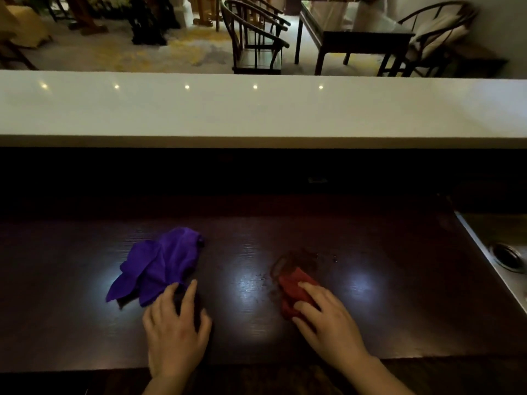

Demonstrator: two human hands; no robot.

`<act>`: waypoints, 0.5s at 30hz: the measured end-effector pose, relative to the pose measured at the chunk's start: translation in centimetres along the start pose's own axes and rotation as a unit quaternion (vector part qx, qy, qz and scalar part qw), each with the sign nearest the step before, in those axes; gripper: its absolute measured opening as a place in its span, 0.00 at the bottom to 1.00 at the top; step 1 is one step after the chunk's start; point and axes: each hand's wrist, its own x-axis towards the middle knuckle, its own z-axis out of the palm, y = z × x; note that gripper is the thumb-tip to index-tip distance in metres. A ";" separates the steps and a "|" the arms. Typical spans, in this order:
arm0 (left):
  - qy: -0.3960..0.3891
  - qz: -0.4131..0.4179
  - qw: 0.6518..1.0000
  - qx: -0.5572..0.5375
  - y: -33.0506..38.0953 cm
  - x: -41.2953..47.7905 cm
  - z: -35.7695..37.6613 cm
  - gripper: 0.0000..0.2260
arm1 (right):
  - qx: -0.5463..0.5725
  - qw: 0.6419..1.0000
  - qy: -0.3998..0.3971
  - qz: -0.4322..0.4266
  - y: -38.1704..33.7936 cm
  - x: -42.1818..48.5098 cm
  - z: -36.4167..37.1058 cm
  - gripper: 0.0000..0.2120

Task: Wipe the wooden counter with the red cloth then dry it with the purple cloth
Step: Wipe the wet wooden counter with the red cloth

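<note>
The dark wooden counter (256,332) runs across the lower half of the head view. A crumpled purple cloth (159,263) lies on it left of centre. My left hand (176,329) rests just below that cloth, fingers spread, its fingertips touching the near edge of the cloth. A bunched red cloth (293,289) sits right of centre, and my right hand (328,317) presses down on it with the fingers curled over its top. A wet smear and small droplets (302,259) mark the wood just beyond the red cloth.
A raised white ledge (256,109) runs along the back of the counter. A metal sink (502,246) with a drain sits at the right edge. Dark wooden chairs (253,38) and a table (356,35) stand beyond the ledge.
</note>
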 end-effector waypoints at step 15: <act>-0.154 0.018 0.987 0.049 5.6 2.1 2.7 0.31 | 0.015 0.993 0.034 0.111 5.9 -1.0 -2.6 0.15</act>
